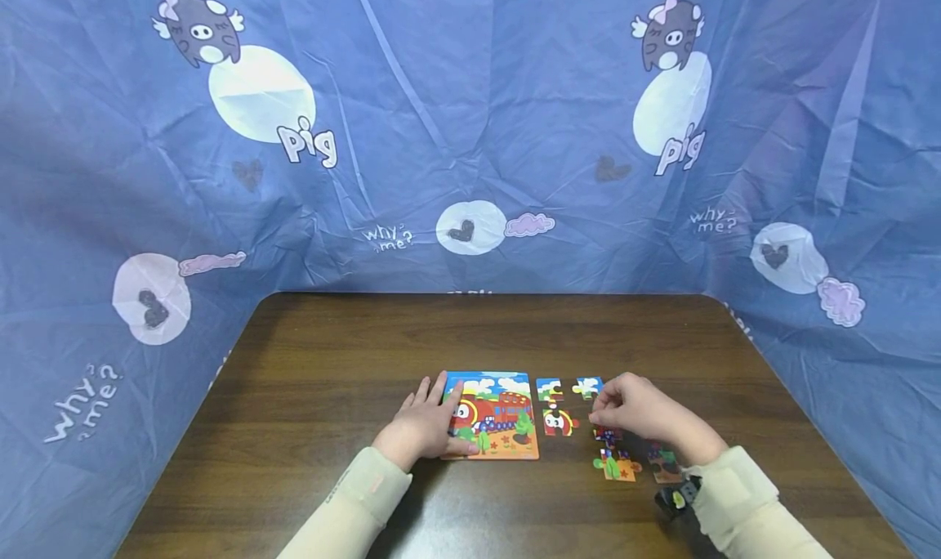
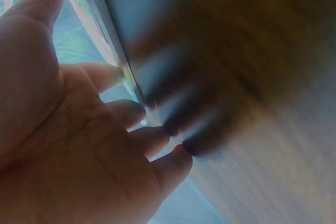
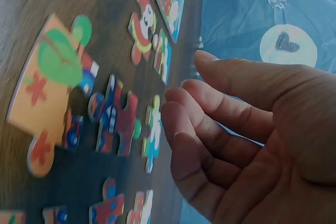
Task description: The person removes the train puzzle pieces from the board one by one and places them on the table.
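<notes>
My left hand point(image 1: 421, 430) rests with spread fingers on the left side of a square picture board point(image 1: 507, 440) showing a red train. Over the jigsaw pieces to its right hovers my right hand point(image 1: 638, 412). Its fingers are loosely bent, and the right wrist view shows the thumb apart from them with nothing between. Closest to these fingers is a sky piece point(image 3: 152, 135), with a red-and-blue train piece point(image 3: 126, 121) beside it. The train-face piece point(image 1: 560, 422) and a corner piece point(image 1: 548, 390) lie near the board. My right hand partly covers some pieces in the head view.
An orange ground piece point(image 1: 620, 467) and another piece point(image 1: 665, 467) lie nearer the front. A black device point(image 1: 678, 498) sits at my right wrist. The brown wooden table point(image 1: 323, 355) is surrounded by a blue printed cloth point(image 1: 412, 158).
</notes>
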### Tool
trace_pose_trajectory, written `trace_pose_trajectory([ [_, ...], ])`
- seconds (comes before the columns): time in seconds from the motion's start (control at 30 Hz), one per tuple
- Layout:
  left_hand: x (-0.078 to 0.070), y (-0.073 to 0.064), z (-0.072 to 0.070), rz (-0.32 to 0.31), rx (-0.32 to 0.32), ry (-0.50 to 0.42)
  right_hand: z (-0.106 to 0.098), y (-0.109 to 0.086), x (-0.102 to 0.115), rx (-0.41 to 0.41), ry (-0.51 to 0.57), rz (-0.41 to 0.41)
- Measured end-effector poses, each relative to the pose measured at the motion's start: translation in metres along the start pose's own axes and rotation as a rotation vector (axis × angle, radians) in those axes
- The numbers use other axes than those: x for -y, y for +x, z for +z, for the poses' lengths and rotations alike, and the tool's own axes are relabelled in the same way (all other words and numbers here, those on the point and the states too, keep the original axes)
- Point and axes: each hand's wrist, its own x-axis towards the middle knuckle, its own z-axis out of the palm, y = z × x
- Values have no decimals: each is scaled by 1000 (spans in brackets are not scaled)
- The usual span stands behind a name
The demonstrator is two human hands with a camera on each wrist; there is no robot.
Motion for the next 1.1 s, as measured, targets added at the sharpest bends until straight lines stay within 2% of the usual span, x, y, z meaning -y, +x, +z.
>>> trace_pose_trajectory([
  [0.23,0,0,0,2,-1,2,5,9,12,-64,2,-40],
  [0.43,0,0,1,-1,2,7,13,17,23,-86,22,-72],
  [1.1,2,0,1,2,1,-1,51,51,59,-53,45,-140],
])
